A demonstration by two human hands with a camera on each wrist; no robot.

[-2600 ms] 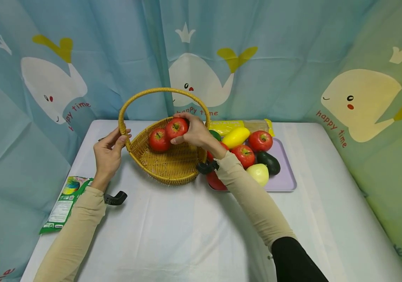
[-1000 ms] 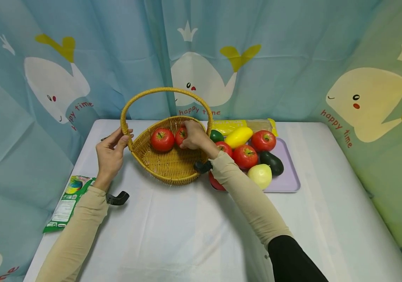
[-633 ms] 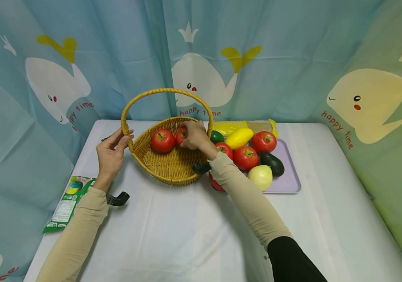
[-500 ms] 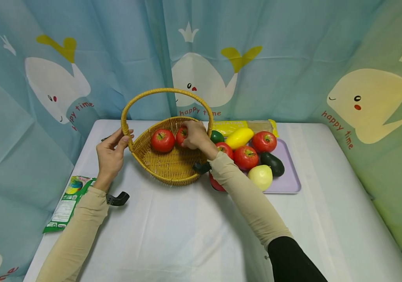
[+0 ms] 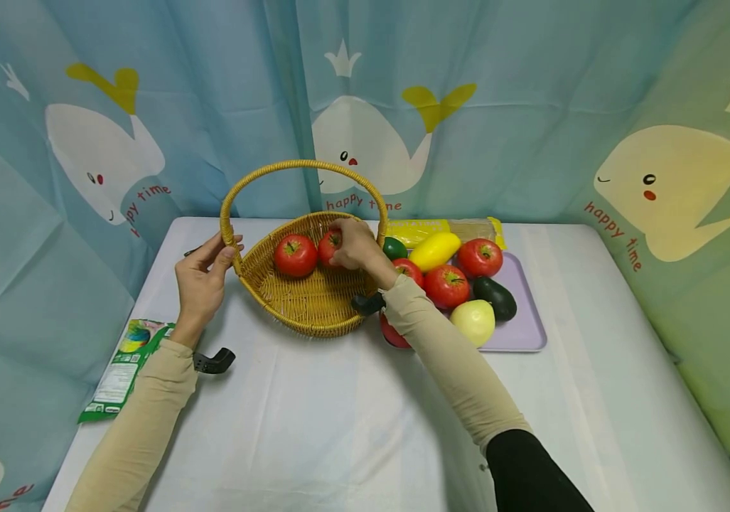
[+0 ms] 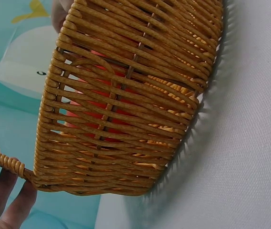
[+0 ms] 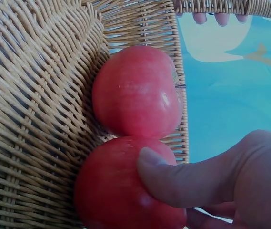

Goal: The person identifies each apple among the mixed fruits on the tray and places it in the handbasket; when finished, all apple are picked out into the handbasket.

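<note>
A yellow wicker basket [image 5: 307, 302] with a tall hoop handle [image 5: 301, 163] stands left of the middle of the table. My left hand [image 5: 201, 279] holds the foot of that handle on the left; in the left wrist view its fingers [image 6: 25, 202] lie at the wrapped cane. Inside the basket, my right hand [image 5: 360, 245] grips a red apple [image 7: 121, 191], thumb on its near side, the other fingers mostly hidden. A second red apple [image 7: 135, 93] sits to its left, touching it in the right wrist view. Both lie near the back wall.
A lilac tray [image 5: 527, 334] right of the basket bears several red apples [image 5: 446, 286], a yellow mango-like fruit [image 5: 433, 252], a dark green avocado [image 5: 495, 299] and a pale round fruit [image 5: 473, 322]. Behind lies a yellow packet [image 5: 448, 229]; at left, a green bag [image 5: 123, 370].
My right hand has lowered the apple into the basket, slightly rightward from above the other apple's side. In the last half second it has hardly moved. My left hand keeps its hold.
</note>
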